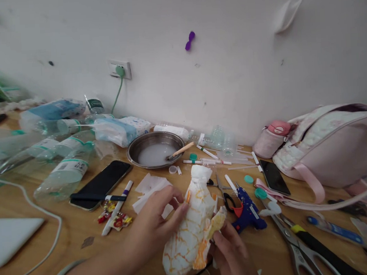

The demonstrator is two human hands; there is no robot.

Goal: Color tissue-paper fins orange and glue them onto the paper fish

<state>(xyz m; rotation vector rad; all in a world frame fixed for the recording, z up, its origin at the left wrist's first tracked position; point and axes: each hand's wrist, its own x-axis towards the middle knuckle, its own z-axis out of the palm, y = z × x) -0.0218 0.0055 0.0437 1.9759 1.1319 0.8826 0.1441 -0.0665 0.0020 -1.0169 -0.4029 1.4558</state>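
Note:
A bottle-shaped object wrapped in white paper with orange streaks (191, 227) stands tilted at the front middle of the wooden table (83, 229). My left hand (158, 221) grips its left side, thumb across the paper. My right hand (229, 250) pinches a small orange-stained scrap of paper (217, 222) against its right side. Loose white tissue pieces (151, 186) lie just behind my left hand.
A steel dish with white paste and a brush (155, 149) sits behind. A blue glue gun (247, 210), scissors (225, 192), pliers (300, 246), two phones (101, 183) (274, 177), markers (118, 206), several plastic bottles (62, 172) and a pink bag (331, 146) crowd the table.

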